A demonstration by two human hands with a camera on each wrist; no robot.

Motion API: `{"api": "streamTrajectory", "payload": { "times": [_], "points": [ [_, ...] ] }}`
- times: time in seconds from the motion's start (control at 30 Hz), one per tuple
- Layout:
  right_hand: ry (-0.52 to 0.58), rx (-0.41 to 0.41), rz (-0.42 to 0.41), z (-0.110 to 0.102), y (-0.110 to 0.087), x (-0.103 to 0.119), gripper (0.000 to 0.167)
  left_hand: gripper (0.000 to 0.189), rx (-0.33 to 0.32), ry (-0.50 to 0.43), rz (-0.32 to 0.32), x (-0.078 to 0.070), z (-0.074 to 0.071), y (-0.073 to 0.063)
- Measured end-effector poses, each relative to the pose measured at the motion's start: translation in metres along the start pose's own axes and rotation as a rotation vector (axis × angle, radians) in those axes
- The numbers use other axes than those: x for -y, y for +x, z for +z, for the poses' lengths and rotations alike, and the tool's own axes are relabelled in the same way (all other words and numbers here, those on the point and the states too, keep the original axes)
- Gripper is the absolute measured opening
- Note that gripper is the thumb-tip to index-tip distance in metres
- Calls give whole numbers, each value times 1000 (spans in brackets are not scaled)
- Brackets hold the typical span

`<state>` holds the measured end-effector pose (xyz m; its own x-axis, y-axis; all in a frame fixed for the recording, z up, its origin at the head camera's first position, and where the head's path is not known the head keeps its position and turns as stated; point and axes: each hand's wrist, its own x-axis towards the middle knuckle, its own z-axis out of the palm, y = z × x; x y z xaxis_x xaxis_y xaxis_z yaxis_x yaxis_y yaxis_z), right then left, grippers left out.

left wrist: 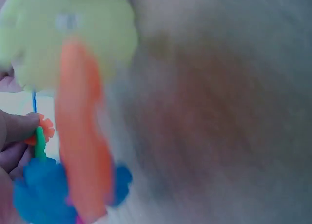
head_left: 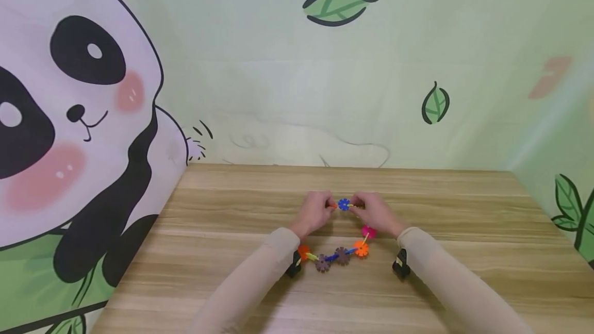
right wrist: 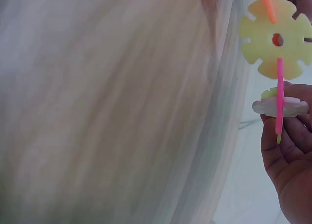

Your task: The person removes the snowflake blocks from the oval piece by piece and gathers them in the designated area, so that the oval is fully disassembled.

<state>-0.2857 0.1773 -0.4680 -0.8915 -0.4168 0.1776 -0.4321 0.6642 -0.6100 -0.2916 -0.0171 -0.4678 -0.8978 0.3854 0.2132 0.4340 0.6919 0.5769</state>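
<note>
A chain of notched plastic discs, slotted together edge to edge, curves between the two hands. In the head view, the left hand (head_left: 314, 213) and right hand (head_left: 374, 213) face each other, with a blue disc (head_left: 344, 204) between their fingertips. Up close, the left thumb and fingers pinch an orange disc (left wrist: 47, 128) joined to a green one (left wrist: 40, 143). A white disc (right wrist: 280, 107) is pinched by the right hand, beside a pink disc (right wrist: 280, 95) seen edge-on. Lower down hang brown discs (head_left: 342, 255) and an orange-red disc (head_left: 361, 249).
The wood-grain table (head_left: 223, 189) runs back to a pale green wall cloth (head_left: 260, 66) printed with leaves. A large printed panda (head_left: 106, 92) covers the left side. Each wrist carries a small black camera (head_left: 401, 264).
</note>
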Motion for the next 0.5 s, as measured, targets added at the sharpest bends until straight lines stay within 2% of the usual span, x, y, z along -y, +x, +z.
{"api": "streamTrajectory", "payload": {
  "times": [0.1,0.3,0.5],
  "points": [
    [2,-23,15,-2,-2,-3,5,9,-2,2,-11,1,0,0],
    [-8,-23,29,-5,-3,-6,4,7,25,-34,-81,3,-3,1],
    [-3,-28,35,-5,-3,-8,5,4,61,-52,-99,6,-3,2]
  ]
}}
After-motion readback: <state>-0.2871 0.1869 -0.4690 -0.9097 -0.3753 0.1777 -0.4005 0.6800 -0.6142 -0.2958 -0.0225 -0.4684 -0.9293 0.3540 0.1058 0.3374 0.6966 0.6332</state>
